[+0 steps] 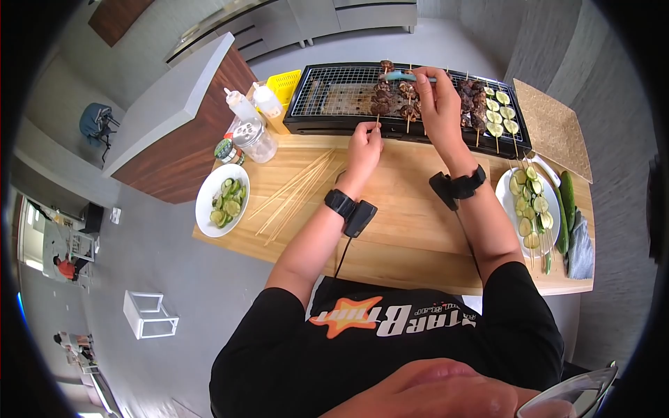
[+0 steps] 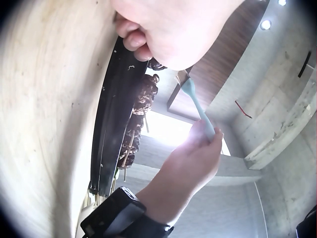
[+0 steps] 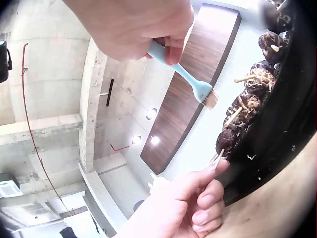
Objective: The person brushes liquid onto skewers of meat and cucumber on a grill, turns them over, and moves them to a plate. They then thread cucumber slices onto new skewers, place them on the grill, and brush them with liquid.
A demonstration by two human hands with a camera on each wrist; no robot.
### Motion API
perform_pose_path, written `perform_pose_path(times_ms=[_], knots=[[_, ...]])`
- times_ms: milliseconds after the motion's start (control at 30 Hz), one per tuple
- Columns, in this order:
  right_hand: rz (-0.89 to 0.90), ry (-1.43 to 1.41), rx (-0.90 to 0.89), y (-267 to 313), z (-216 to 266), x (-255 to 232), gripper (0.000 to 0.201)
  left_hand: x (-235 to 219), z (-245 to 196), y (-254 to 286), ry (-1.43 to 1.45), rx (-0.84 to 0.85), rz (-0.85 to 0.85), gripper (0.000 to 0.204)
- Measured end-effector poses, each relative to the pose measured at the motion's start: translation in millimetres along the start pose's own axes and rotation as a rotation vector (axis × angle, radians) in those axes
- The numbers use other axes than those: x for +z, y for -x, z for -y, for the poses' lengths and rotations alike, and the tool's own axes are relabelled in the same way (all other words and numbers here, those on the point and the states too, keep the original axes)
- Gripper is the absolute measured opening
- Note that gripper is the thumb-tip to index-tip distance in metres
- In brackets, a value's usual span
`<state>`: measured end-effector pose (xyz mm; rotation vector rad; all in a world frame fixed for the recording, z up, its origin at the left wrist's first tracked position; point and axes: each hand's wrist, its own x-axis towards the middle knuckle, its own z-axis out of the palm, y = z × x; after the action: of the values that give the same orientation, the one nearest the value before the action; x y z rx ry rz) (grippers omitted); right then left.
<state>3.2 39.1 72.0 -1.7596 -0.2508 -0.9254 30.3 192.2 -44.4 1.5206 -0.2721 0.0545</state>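
Observation:
The left hand (image 1: 364, 157) pinches the stick end of a dark meat skewer (image 1: 381, 97) at the grill's front edge; in the right wrist view its thumb and finger (image 3: 190, 203) hold that stick (image 3: 219, 156). Above the grill (image 1: 327, 124), the right hand (image 1: 442, 111) grips a light blue brush (image 1: 401, 76), whose bristles are over the skewer in the head view. In the right wrist view the brush (image 3: 185, 77) points down toward the meat, its bristles apart from it. The left wrist view shows the right hand (image 2: 190, 166) around the brush handle (image 2: 202, 110).
More meat skewers and zucchini skewers (image 1: 495, 115) lie on the grill's right part. Bare sticks (image 1: 293, 191), a white bowl (image 1: 203, 202), a shaker (image 1: 256, 143) and bottles (image 1: 267, 102) stand or lie left. Right are a plate of skewers (image 1: 507, 209), cucumbers (image 1: 568, 198) and a cloth (image 1: 580, 251).

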Motion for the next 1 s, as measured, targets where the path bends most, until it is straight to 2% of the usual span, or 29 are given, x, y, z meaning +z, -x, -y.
perform_pose_path(times_ms=[100,200,333,433,533,633,700,733,833,1000], knots=[[0.077,0.153,-0.054,-0.3,-16.6,0.2,0.013,1.1,-3.2,2.3,0.012,-0.006,0.0,0.014],[0.049,0.057,0.054,1.5,-15.5,0.6,0.013,0.6,-2.0,1.6,0.016,-0.007,0.011,0.013],[0.002,0.045,-0.022,-2.3,-17.0,-0.5,0.013,0.1,5.1,0.3,-0.001,0.002,0.007,0.012],[0.027,0.047,0.031,1.0,-24.8,1.6,0.017,0.1,7.6,-0.5,-0.051,-0.005,-0.006,0.012],[-0.003,0.077,-0.084,-1.4,-26.6,1.3,0.015,-0.2,8.0,-0.5,-0.098,0.002,-0.013,0.012],[0.046,0.076,-0.051,-1.6,-34.1,2.3,0.016,-0.7,9.0,-0.4,-0.117,0.011,-0.012,0.012],[0.106,0.057,0.053,-0.3,-34.0,1.0,0.016,-0.5,10.4,-1.0,-0.122,0.021,-0.012,0.012],[0.135,0.048,0.105,0.3,-31.0,0.4,0.016,-0.2,11.5,-1.3,-0.118,0.021,-0.013,0.012],[0.093,0.102,0.014,-0.7,-16.7,-1.1,0.019,-0.2,13.7,-2.4,-0.11,0.022,-0.018,0.012],[0.185,0.2,-0.058,2.8,16.0,-2.0,0.018,-1.6,14.2,-3.2,-0.092,0.024,-0.012,0.012]])
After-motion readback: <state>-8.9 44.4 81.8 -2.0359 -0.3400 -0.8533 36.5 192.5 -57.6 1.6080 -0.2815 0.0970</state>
